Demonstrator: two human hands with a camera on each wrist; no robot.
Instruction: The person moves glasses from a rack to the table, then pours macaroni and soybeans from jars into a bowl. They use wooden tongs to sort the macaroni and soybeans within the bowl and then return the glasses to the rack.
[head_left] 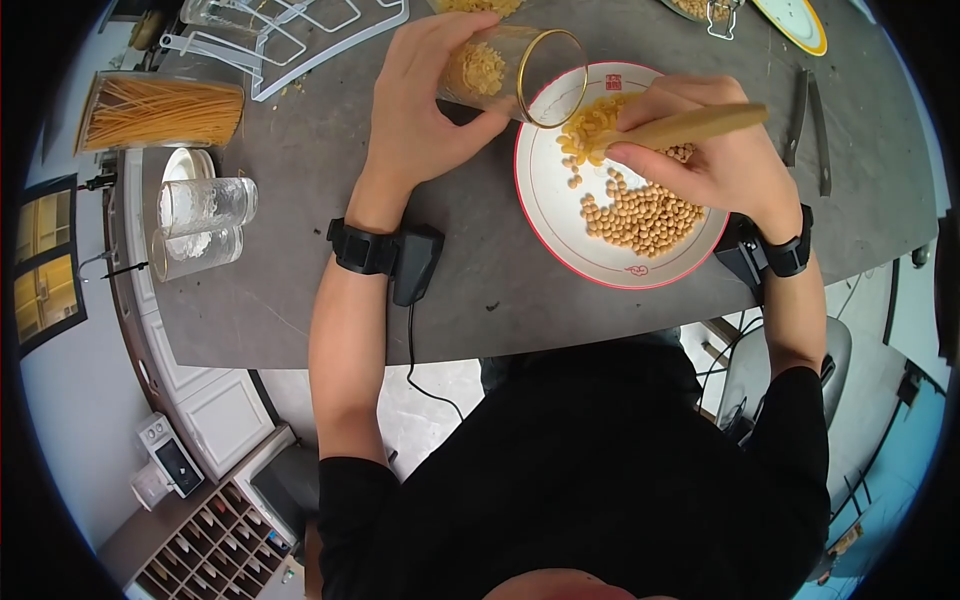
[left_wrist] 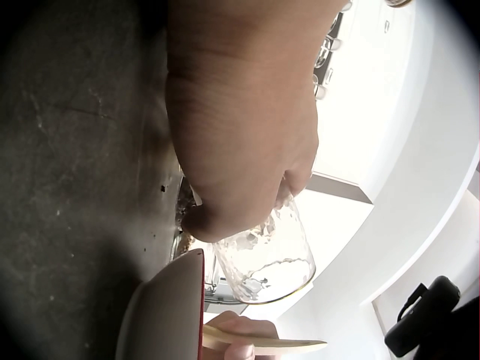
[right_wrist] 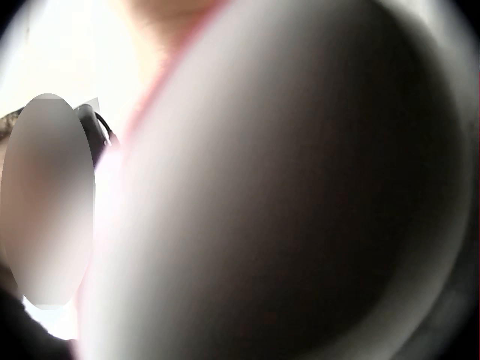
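In the head view the left hand (head_left: 425, 110) grips a gold-rimmed glass (head_left: 510, 75) tilted towards the bowl, with small yellow pasta (head_left: 480, 68) inside. A white bowl with a red rim (head_left: 545, 215) holds chickpeas (head_left: 645, 215) and yellow pasta (head_left: 600, 118). Over the bowl the right hand (head_left: 715, 150) pinches a wooden utensil (head_left: 700, 125), its lower end among the pasta. The left wrist view shows the left hand (left_wrist: 240, 127) round the glass (left_wrist: 274, 262) and the right hand (left_wrist: 244, 330) with the utensil (left_wrist: 292, 346). The bowl's outside (right_wrist: 285, 180) fills most of the right wrist view.
Left of the hands are a container of spaghetti (head_left: 165, 112), two glasses lying on their sides (head_left: 200, 228) and a white rack (head_left: 265, 60). Dark tongs or knives (head_left: 808, 130) lie right of the bowl. A jar (head_left: 705, 8) and a yellow-rimmed plate (head_left: 795, 22) are at the back.
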